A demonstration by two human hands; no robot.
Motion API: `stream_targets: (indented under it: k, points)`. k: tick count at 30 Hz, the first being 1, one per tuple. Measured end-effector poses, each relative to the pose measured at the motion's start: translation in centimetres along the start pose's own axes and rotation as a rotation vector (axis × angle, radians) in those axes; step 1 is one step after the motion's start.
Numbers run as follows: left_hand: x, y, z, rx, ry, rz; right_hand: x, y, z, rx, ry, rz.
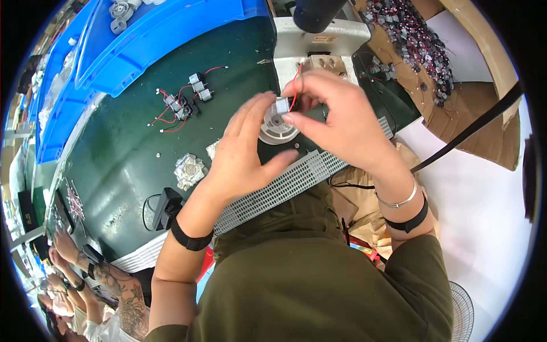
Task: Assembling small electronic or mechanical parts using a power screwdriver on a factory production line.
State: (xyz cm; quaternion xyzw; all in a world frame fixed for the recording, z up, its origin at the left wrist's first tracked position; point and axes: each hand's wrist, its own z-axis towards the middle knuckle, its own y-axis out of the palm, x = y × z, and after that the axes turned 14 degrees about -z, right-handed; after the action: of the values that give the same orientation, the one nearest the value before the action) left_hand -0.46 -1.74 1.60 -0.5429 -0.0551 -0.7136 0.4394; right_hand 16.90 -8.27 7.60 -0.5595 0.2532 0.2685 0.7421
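Observation:
My right hand point(345, 117) pinches a small silver motor point(282, 106) between thumb and fingers. A red wire point(297, 82) loops up from the motor past my fingertips. Beneath it, a grey round plastic part point(279, 135) rests on the dark green bench point(128, 151). My left hand point(239, 151) is open at the left of this part, thumb spread and fingers stretched forward. Its fingertips come close to the motor; whether they touch it I cannot tell. Farther left lie several loose motors point(200, 87) with red wires.
A white machine point(322, 43) stands just beyond my hands. Blue bins point(162, 37) line the far left, and a cardboard box point(481, 122) with many motors point(407, 45) is at right. Crumpled foil point(190, 171) and a black device point(168, 208) lie left. A co-worker's tattooed arm point(122, 288) reaches in lower left.

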Motion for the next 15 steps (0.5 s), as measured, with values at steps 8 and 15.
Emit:
stream_targets:
  k: [8, 15]
  points:
    - [-0.8, 1.7, 0.0, 0.182, 0.032, 0.047, 0.4, 1.5, -0.1, -0.075, 0.007, -0.226]
    - [-1.5, 2.3, 0.0, 0.243, 0.09, 0.165, -0.7, 1.1, 0.2, -0.203, -0.014, -0.532]
